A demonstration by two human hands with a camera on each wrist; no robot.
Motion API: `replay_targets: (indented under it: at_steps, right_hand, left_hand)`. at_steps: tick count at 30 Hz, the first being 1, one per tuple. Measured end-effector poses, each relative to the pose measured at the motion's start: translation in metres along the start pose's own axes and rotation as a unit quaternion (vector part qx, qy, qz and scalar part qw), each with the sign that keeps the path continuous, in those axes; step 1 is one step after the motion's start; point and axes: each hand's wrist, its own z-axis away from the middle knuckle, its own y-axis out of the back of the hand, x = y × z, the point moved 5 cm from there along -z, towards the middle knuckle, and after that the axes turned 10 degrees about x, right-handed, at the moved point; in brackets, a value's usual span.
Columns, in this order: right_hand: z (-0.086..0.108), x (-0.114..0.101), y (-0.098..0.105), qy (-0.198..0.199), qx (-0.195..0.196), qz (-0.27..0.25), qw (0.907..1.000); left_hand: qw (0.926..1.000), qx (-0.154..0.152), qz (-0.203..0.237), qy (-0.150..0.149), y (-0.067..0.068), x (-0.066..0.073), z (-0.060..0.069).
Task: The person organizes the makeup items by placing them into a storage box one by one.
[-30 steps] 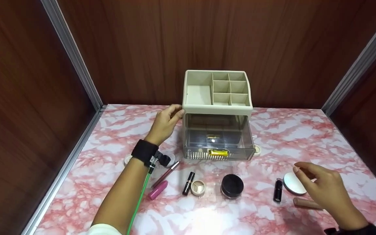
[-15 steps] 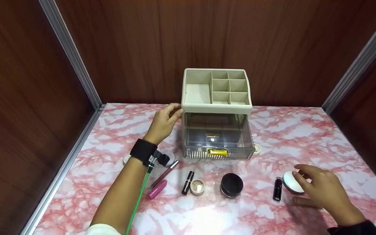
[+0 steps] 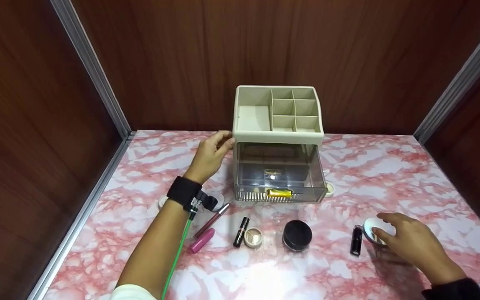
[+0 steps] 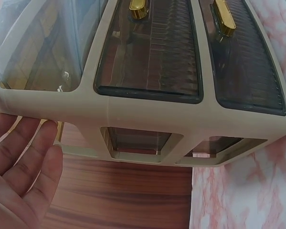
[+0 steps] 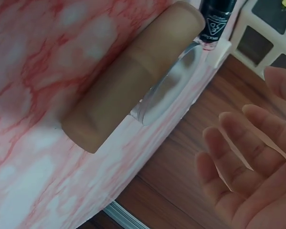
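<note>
My left hand [image 3: 210,156] touches the left side wall of a cream cosmetics organizer [image 3: 279,135], its relaxed fingers against the wall in the left wrist view [image 4: 26,162]. A clear smoky drawer [image 3: 279,173] with a gold handle [image 3: 279,193] stands pulled out at the organizer's front. Over a round white compact [image 3: 372,227] hovers my right hand [image 3: 411,239], fingers loosely bent and nothing between them. The right wrist view shows these fingers [image 5: 248,162] apart from the compact [image 5: 171,86] and a brown tube [image 5: 133,76]. In the head view, the hand mostly hides that tube.
A black lipstick [image 3: 356,240] lies left of the compact. Nearer the middle are a black-lidded jar [image 3: 297,235], a small cream pot [image 3: 253,238], a black tube [image 3: 241,232], a pink tube [image 3: 202,241] and a lip gloss [image 3: 211,221]. Wooden panels [image 3: 181,62] enclose the marbled table.
My right hand has lowered slightly toward the compact, its thumb now overlapping it in the head view. The left hand stays at the organizer. The head view has shifted a little.
</note>
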Motion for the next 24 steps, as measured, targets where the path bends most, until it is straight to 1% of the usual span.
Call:
replay_targets:
  at_steps: [5, 8, 14, 24]
  right_hand:
    - [-0.001, 0.005, -0.009, -0.009, -0.05, 0.023, 0.9985]
    - [-0.001, 0.007, -0.014, -0.004, -0.067, 0.031, 0.9973]
    - [-0.002, 0.01, -0.022, 0.0, -0.079, 0.032, 0.9964]
    - [-0.004, 0.012, -0.031, 0.003, -0.087, 0.029, 0.9958]
  left_hand:
    - [1.0, -0.001, 0.001, 0.001, 0.0, -0.001, 0.001]
    - [1.0, -0.005, 0.002, 0.0, -0.001, -0.002, 0.001]
    - [0.9999, -0.01, 0.002, 0.001, -0.002, -0.004, 0.002]
    - [0.9994, -0.019, -0.028, 0.002, -0.002, -0.006, 0.003]
